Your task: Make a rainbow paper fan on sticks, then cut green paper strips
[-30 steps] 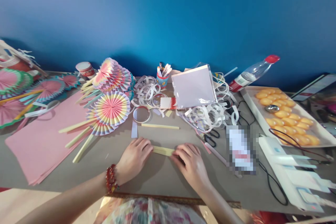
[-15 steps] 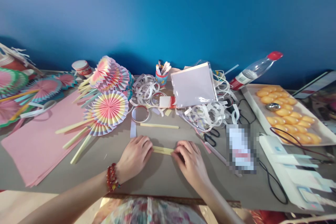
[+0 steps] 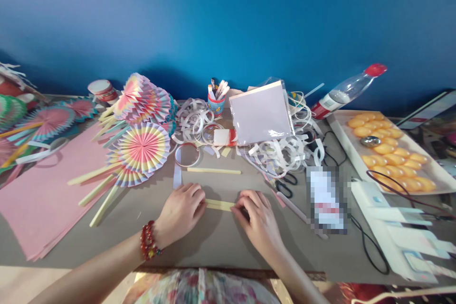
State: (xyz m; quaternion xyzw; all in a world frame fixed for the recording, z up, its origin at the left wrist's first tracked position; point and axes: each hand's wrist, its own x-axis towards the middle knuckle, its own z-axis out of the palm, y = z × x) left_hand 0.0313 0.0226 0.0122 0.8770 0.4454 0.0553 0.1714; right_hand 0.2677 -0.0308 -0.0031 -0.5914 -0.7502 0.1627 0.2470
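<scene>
A narrow yellow paper strip point(image 3: 220, 204) lies crosswise on the grey table, with a fold line along it. My left hand point(image 3: 183, 211), with a red bead bracelet at the wrist, is closed on its left end. The right end is pinched between the thumb and fingers of my right hand point(image 3: 257, 216). Just beyond, a second folded yellow strip point(image 3: 213, 171) lies flat. A roll of tape point(image 3: 187, 155) rests past its left end, over a lilac strip point(image 3: 177, 176).
Pleated paper fans point(image 3: 142, 148) and pink sheets point(image 3: 46, 199) lie left. Curled white strips point(image 3: 278, 154), a pen cup point(image 3: 216, 103) and a bottle point(image 3: 349, 91) stand behind. Scissors point(image 3: 286, 185), a phone point(image 3: 327, 200), a power strip point(image 3: 388, 232) and a balloon tray point(image 3: 338, 126) are right.
The camera view has shifted slightly, so the things on the left appear a little farther left. Both hands keep nearly the same hold on the yellow strip.
</scene>
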